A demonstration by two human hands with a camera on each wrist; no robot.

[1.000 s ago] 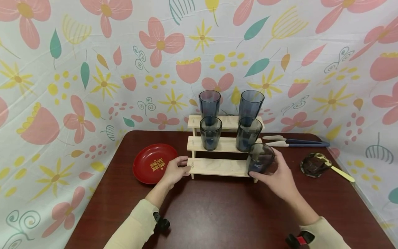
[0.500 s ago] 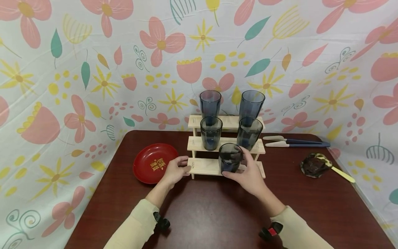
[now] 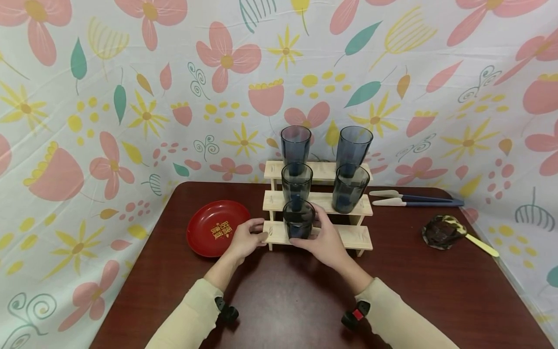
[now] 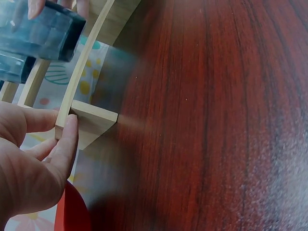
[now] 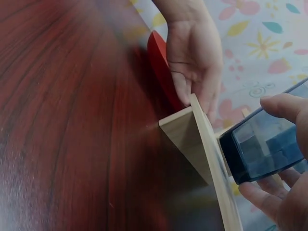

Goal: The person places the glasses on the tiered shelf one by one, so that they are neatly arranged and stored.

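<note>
My right hand [image 3: 326, 241] grips a dark blue-grey glass tumbler [image 3: 298, 222] between thumb and fingers, at the left part of the lowest step of a three-step wooden display rack [image 3: 356, 235]. In the right wrist view the base of the tumbler [image 5: 262, 144] is close over the step's board. My left hand [image 3: 246, 238] pinches the left end of that lowest step; in the left wrist view its fingers and thumb lie either side of the board's end [image 4: 72, 103]. Two tumblers [image 3: 350, 189] stand on the middle step and two taller ones [image 3: 354, 148] on the top step.
A red plate [image 3: 205, 213] with gold characters lies left of the rack, near my left hand. To the right lie blue-handled tongs [image 3: 418, 200] and a dark crumpled bundle [image 3: 440, 231] with a yellow stick [image 3: 481, 245]. A floral cloth [image 3: 174, 97] hangs behind the table [image 3: 279, 300].
My right hand has carried the tumbler leftward, from the right end of the lowest step to its left part. My left hand has stayed at the step's left end.
</note>
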